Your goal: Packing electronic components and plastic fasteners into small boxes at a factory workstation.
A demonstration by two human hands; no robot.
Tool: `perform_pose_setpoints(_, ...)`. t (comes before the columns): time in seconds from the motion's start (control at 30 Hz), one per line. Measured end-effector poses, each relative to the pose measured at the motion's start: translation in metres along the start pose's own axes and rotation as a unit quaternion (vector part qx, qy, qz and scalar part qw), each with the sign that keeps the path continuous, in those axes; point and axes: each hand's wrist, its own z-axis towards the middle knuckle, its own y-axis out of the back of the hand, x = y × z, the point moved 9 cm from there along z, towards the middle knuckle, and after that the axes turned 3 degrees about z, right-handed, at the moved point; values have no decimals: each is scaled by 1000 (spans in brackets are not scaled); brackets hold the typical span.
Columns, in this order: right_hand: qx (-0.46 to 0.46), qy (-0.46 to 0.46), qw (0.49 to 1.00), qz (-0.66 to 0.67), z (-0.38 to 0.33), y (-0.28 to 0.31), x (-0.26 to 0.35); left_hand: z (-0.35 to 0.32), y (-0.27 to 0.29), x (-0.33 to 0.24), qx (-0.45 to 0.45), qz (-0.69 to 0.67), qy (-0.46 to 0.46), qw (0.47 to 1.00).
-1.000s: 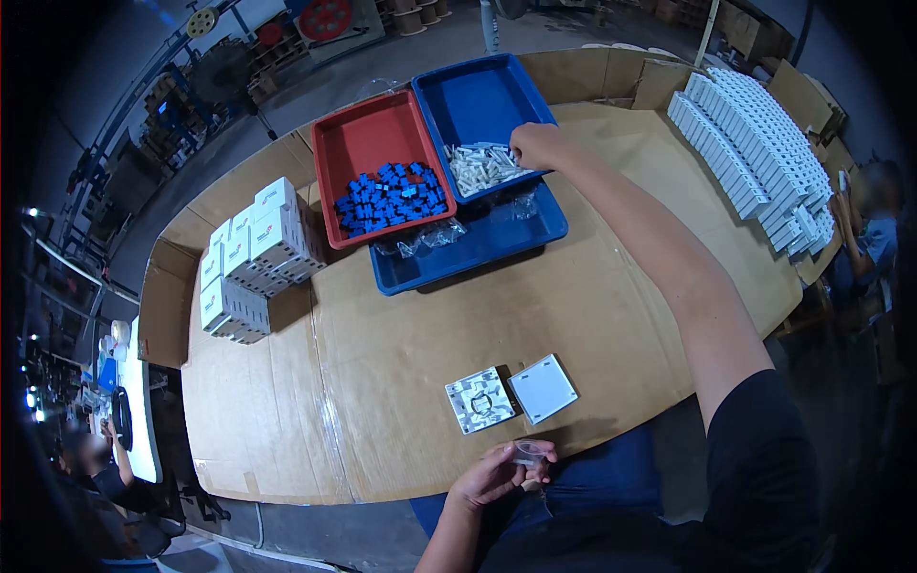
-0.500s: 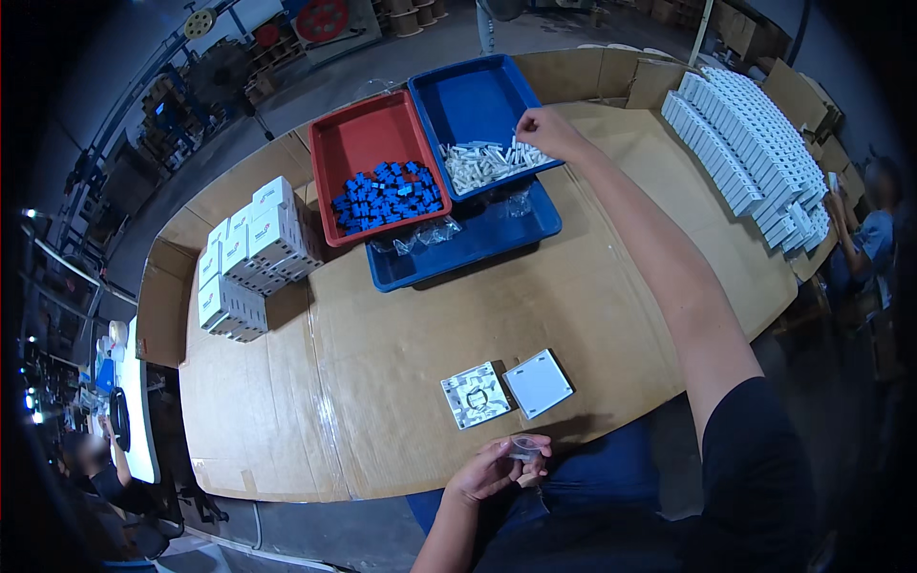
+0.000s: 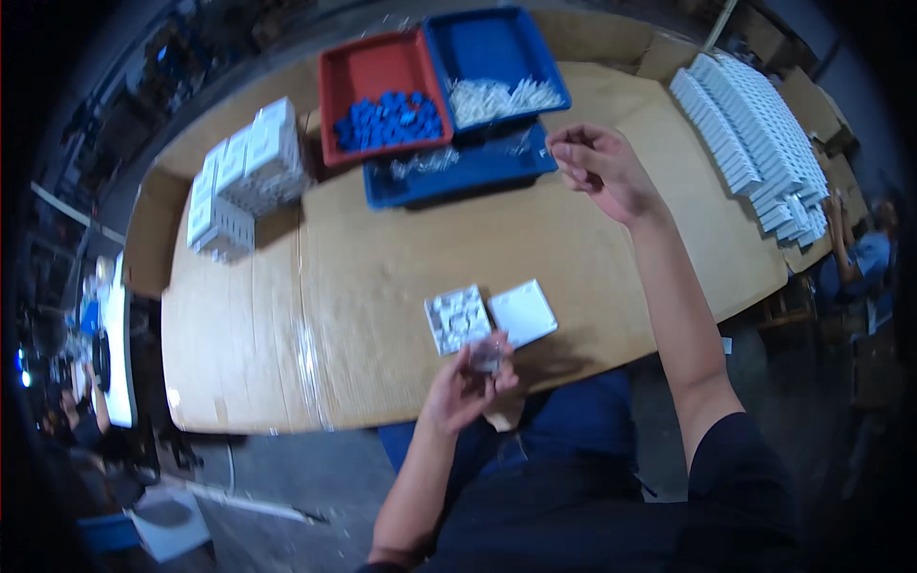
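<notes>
My left hand (image 3: 466, 387) pinches a small clear plastic piece (image 3: 486, 355). Matt brown cardboard (image 3: 382, 248) covers the table; the red tray (image 3: 374, 72) and blue tray (image 3: 492, 43) look smooth plastic.

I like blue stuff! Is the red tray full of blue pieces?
No, the blue pieces fill only the near half of the red tray; its far half is bare.

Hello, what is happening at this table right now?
A person sits at a cardboard-covered table. The left hand holds a small clear part near two white square pieces. The right hand is raised, fingers pinched together, beside the blue tray of white parts. A red tray holds blue pieces.
</notes>
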Motion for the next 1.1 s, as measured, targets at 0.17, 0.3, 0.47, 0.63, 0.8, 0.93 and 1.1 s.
perform_pose_setpoints(0.17,60,-113,962,-241,-64,-40,-77,14,-10,-11,0,27,-13,1000)
perform_pose_setpoints(0.3,108,-144,952,-247,-96,-75,-104,9,-6,-3,43,33,7,998)
perform_pose_setpoints(0.47,215,-129,923,-294,-100,-100,-108,6,-1,-1,0,61,4,998)
perform_pose_setpoints(0.63,328,-122,871,-345,-100,-109,-114,7,-2,8,-24,67,35,997)
perform_pose_setpoints(0.8,411,-154,810,-388,-106,-127,-130,2,-3,0,-45,128,4,991)
perform_pose_setpoints(0.93,426,-87,808,-398,-110,-131,-131,5,8,1,-1,109,3,994)
perform_pose_setpoints(1.1,348,-175,860,-329,-111,-125,-120,5,-4,-2,-11,69,-10,998)
